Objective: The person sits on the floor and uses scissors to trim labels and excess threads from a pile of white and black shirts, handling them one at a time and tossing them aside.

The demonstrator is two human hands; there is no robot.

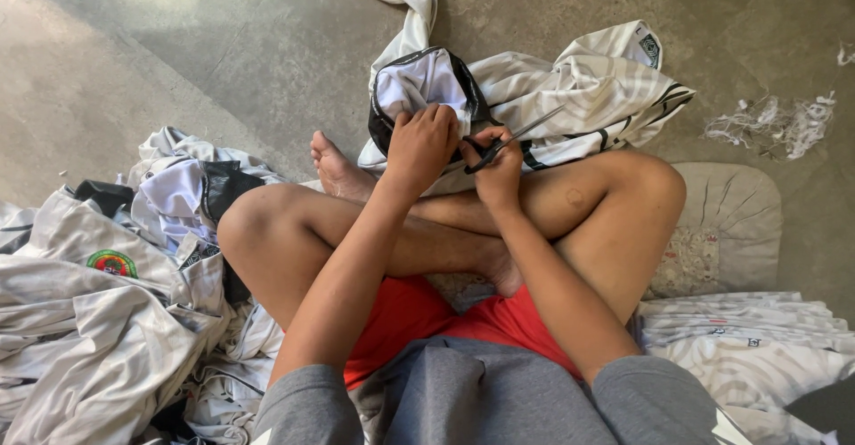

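Fingers of right hand [495,171] looped in scissors [512,139], blades pointing up-right, left hand [420,142] pinching shirt [570,89]

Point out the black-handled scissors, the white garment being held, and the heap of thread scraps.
black-handled scissors [509,139], head view, blades near pivot
white striped garment [588,89], head view, bunched fabric
white thread scraps [773,124], head view, heap's middle

I see a white striped shirt [579,97] with black trim, crumpled on the floor over the shins; black-handled scissors [508,142] lie slanted above it, blades open.
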